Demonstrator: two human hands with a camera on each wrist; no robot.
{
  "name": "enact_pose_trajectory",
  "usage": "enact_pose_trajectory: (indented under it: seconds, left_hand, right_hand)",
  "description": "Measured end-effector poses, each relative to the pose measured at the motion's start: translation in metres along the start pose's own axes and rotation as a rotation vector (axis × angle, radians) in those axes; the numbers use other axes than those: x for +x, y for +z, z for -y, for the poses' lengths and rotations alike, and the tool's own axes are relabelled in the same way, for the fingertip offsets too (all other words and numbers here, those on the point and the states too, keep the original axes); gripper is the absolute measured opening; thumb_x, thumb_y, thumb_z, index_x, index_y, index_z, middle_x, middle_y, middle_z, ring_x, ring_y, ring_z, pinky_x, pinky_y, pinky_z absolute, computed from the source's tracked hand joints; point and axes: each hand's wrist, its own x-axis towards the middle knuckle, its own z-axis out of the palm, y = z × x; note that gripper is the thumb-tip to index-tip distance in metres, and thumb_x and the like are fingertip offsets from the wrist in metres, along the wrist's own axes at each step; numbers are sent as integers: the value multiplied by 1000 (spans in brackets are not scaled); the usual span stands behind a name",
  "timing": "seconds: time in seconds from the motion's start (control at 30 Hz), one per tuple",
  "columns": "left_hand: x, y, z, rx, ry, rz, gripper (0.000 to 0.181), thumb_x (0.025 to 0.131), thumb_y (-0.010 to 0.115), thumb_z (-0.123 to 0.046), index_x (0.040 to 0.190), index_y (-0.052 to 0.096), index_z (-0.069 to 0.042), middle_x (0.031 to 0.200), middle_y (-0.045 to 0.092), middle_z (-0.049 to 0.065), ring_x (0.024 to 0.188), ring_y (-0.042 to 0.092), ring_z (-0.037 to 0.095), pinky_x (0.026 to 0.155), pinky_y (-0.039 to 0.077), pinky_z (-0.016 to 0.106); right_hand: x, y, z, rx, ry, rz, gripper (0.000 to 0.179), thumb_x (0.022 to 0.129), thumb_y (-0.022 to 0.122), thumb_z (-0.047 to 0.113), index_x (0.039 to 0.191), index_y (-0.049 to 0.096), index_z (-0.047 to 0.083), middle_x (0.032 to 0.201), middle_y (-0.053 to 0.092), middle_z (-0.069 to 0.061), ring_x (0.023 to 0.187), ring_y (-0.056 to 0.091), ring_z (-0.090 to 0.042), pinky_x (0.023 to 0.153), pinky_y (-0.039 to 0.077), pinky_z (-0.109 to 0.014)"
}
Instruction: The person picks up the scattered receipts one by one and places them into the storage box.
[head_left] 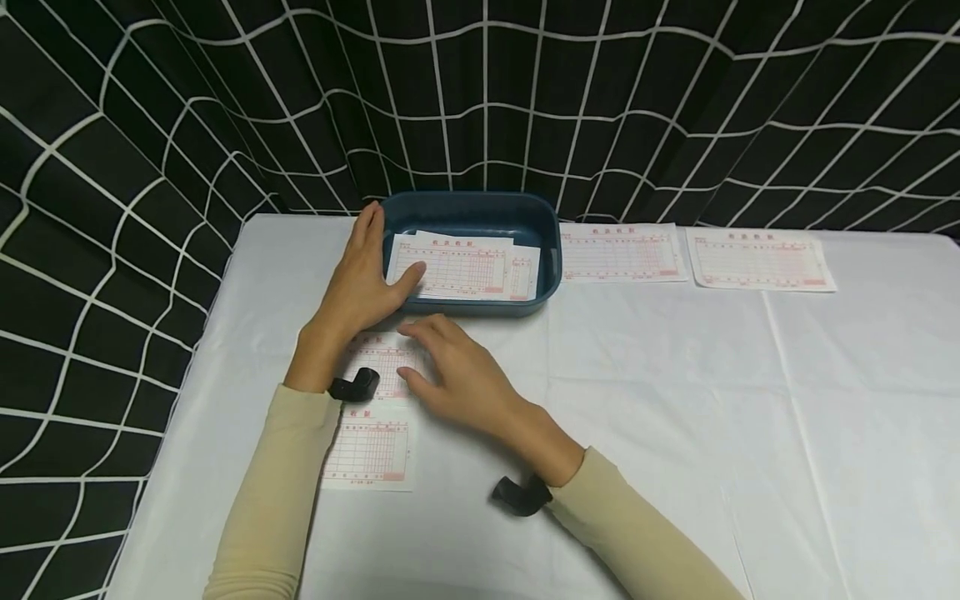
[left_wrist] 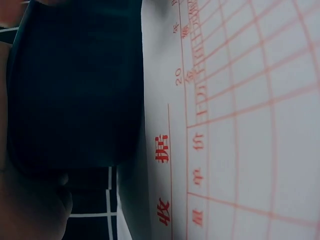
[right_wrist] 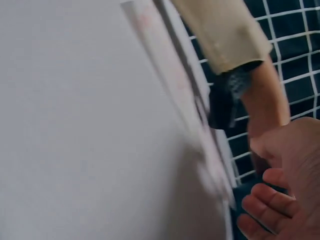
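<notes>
A dark blue plastic basin stands at the back of the table with several receipt slips lying inside it. My left hand is at the basin's left end, fingers extended along the outer side and thumb spread over the front left corner, above the slips. My right hand hovers in front of the basin, fingers loosely bent, with nothing between thumb and fingers. Beneath and beside my hands, a receipt pad is partly hidden. Nearer to me lies another receipt pad, partly covered by the left sleeve.
Right of the basin, two more receipt pads lie in a row along the back edge. White cloth covers the table. A black curtain with a white grid hangs behind and to the left.
</notes>
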Motion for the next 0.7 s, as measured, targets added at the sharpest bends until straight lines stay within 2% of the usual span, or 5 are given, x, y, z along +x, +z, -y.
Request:
enact_pose_trajectory:
  seconds: [0.23, 0.5, 0.7]
  left_hand:
    - [3, 2, -4, -15, -8, -8, 101, 99, 64, -49, 169, 11, -1, 180, 9, 13, 168, 13, 29, 134, 24, 52]
    - [-3, 3, -1, -10, -10, -3, 99, 99, 63, -47, 169, 10, 0, 180, 9, 15, 167, 16, 32, 133, 25, 53]
    - [-2, 0, -1, -2, -3, -8, 100, 99, 63, -48, 169, 11, 0, 180, 9, 14, 167, 16, 31, 134, 25, 53]
  right_hand:
    - [0, 15, -7, -106, 36, 31, 54, 96, 77, 27, 142, 62, 4, 138, 64, -11, 132, 62, -28, 114, 49, -47]
    - [-6, 28, -2, -204, 50, 79, 69, 98, 75, 34, 155, 50, 2, 159, 55, -14, 152, 48, -30, 127, 38, -47]
    - [-8, 30, 1, -218, 33, 56, 71, 100, 73, 32, 158, 46, 3, 158, 56, -16, 151, 50, -30, 126, 40, -47]
